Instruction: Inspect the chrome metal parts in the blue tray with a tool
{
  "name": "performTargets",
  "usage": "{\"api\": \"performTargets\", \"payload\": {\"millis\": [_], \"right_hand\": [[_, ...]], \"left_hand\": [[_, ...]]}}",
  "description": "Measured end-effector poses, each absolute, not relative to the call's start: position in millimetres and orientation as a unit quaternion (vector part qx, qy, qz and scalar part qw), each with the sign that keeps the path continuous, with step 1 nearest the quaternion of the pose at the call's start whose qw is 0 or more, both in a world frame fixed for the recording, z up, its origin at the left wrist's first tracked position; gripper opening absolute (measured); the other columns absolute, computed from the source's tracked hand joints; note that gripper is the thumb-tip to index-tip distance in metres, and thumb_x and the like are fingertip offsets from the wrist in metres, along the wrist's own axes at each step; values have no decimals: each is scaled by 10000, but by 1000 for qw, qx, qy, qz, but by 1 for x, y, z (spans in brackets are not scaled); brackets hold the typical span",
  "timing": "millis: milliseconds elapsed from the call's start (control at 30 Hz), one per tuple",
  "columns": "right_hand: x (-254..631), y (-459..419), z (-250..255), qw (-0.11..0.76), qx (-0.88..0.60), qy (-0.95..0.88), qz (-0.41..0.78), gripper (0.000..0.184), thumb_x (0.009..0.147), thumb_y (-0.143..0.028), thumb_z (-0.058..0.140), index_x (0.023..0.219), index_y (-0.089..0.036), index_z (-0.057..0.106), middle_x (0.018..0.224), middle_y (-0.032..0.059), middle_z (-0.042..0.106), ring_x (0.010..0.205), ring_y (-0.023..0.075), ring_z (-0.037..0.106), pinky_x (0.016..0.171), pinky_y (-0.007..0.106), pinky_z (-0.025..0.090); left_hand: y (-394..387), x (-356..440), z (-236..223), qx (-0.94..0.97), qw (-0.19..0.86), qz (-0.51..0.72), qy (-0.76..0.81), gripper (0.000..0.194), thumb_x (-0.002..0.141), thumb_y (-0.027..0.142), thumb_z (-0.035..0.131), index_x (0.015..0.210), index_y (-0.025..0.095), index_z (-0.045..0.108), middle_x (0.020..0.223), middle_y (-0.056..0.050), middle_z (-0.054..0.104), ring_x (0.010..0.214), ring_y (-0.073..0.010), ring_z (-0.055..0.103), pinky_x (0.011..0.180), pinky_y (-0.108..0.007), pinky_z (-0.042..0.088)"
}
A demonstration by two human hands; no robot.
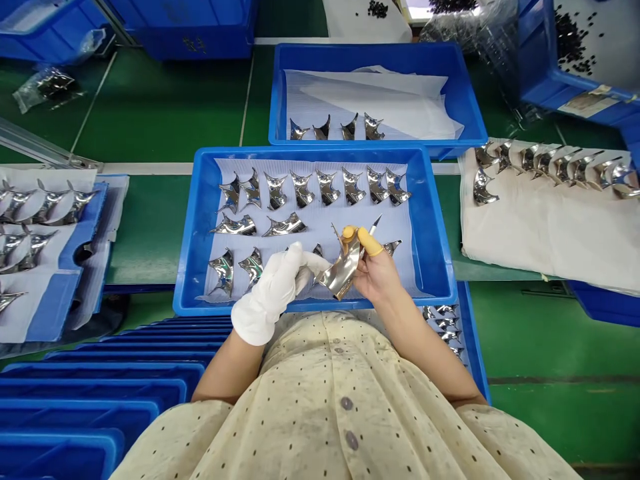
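While the right hand (377,268) is pinching a shiny curved metal piece (345,268) in front of the shirt, the white-gloved left hand (275,283) is resting a finger against the piece's left end. I can't really tell if the left thumb is closing on it too, since the glove is kinda hiding that. The right thumb and a fingertip are wearing yellow finger cots (370,241), and a slim white pen-like tool (374,225) is poking out past them, its dark tip pointing away from the body.

Both hands are hovering over the near part of a blue tray (193,260) with a white liner (320,219). Just beyond the hands, eight similar polished parts (303,189) are sitting in a row, two more (285,225) are lying ahead of the glove, and another couple (223,272) are resting left of it. A few others are peeking out from behind the fingers. Farther ahead, a second blue tray (375,57) is holding paper sheets (375,97) and four more parts (349,127). Off to the right hand's side, a pale cloth (550,227) is carrying another row (563,165).
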State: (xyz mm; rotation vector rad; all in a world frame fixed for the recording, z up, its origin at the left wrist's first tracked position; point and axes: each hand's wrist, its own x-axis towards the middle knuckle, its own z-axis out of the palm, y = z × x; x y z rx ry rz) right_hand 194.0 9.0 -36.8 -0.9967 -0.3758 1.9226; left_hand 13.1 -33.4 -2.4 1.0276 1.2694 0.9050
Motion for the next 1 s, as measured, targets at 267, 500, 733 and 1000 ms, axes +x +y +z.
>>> {"api": "performTargets", "payload": {"millis": [267, 500, 733, 1000], "right_hand": [[194, 5, -34, 428, -368, -258, 784, 484, 856, -682, 723, 919, -203, 734, 537, -86, 410, 440, 62, 145, 428, 237, 137], [207, -9, -35, 339, -277, -297, 849, 338, 811, -506, 788, 927, -189, 761, 512, -82, 476, 431, 52, 141, 432, 243, 130], [204, -11, -22, 371, -296, -278, 835, 336, 700, -477, 884, 859, -208, 760, 648, -42, 667, 425, 29, 164, 417, 226, 138], [213, -5, -36, 357, -301, -207, 860, 500, 648, -585, 932, 733, -187, 642, 514, -118, 409, 415, 16, 104, 383, 185, 111]], "left_hand": [[-28, 13, -7, 308, 681, 400, 530, 278, 663, 337, 915, 766, 159, 729, 597, 39, 547, 483, -43, 353, 456, -192, 256], [-21, 18, -5, 152, 743, 506, 412, 313, 741, 316, 912, 770, 161, 642, 610, 64, 490, 462, -15, 264, 433, -150, 286], [-20, 35, -18, 154, 760, 489, 399, 331, 862, 381, 805, 756, 188, 558, 579, 67, 383, 474, -52, 224, 433, -183, 277], [-20, 42, -8, 276, 681, 505, 453, 363, 812, 444, 846, 820, 188, 588, 681, 59, 472, 499, -33, 322, 460, -180, 272]]}}
